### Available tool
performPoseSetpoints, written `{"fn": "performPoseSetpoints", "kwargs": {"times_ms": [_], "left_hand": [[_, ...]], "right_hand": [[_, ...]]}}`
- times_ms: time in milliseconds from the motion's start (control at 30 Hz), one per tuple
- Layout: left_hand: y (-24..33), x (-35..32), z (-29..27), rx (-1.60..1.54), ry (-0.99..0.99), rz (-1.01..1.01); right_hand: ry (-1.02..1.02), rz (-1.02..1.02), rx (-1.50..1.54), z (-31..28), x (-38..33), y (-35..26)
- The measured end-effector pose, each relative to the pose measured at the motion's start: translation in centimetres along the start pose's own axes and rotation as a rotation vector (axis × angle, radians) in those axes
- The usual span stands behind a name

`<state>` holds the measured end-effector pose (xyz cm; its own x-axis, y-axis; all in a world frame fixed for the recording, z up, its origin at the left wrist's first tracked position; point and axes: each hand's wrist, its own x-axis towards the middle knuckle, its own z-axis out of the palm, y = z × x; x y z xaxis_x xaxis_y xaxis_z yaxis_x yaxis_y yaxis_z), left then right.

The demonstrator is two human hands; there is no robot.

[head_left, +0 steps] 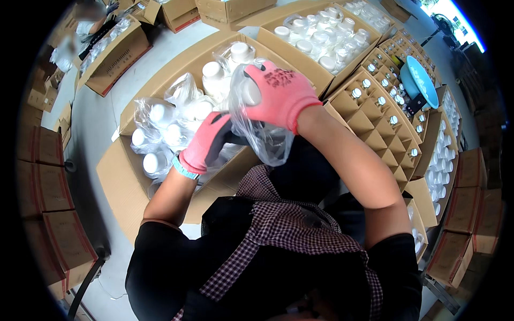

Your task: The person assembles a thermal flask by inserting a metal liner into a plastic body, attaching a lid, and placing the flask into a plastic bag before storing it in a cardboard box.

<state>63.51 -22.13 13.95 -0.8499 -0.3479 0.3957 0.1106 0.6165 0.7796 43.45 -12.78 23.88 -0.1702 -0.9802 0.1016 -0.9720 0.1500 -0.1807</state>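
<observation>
My right hand [281, 93], in a pink glove, is closed around a white bottle [248, 92] inside a clear plastic bag [270, 142]. Loose film hangs below that hand. My left hand [208, 143] wears a pink glove with a dark palm, its fingers curled at the bag's left side; the fingertips are partly hidden. Both hands are over the near right part of an open cardboard box [128, 125]. Inside it stand several white capped bottles [212, 72], many wrapped in clear film.
Another open box [267, 36] of white bottles adjoins at the far right. Divided cartons [369, 125] with clear-topped bottles stand on the right, a blue basin [417, 80] resting on them. Stacked brown cartons [67, 235] line the left. A person [88, 27] is at the far left.
</observation>
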Motion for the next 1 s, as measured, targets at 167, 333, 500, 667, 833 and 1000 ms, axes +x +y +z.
{"fn": "performPoseSetpoints", "kwargs": {"times_ms": [167, 333, 500, 667, 833, 1000], "left_hand": [[-7.8, 0.8, -1.3, -0.510, 0.139, -0.429], [-10.6, 0.2, -0.7, -0.631, 0.173, -0.846], [-13.5, 1.6, -2.1, -0.357, 0.313, -0.668], [-9.5, 6.9, -3.4, -0.400, 0.343, -0.509], [-12.0, 7.1, -4.8, -0.222, 0.420, -0.546], [-11.9, 10.2, -2.6, -0.302, 0.406, -0.496]], "right_hand": [[-0.200, 0.162, 0.006, 6.2, 7.8, 0.6], [-0.029, 0.165, 0.147, 12.3, 7.9, 0.8], [-0.089, 0.150, 0.115, 12.6, 9.1, 0.5], [-0.106, 0.331, 0.232, 12.2, 10.7, 8.5], [-0.039, 0.209, 0.206, 12.8, 5.4, 2.7], [-0.122, 0.102, 0.075, 15.6, 2.0, 1.1]]}}
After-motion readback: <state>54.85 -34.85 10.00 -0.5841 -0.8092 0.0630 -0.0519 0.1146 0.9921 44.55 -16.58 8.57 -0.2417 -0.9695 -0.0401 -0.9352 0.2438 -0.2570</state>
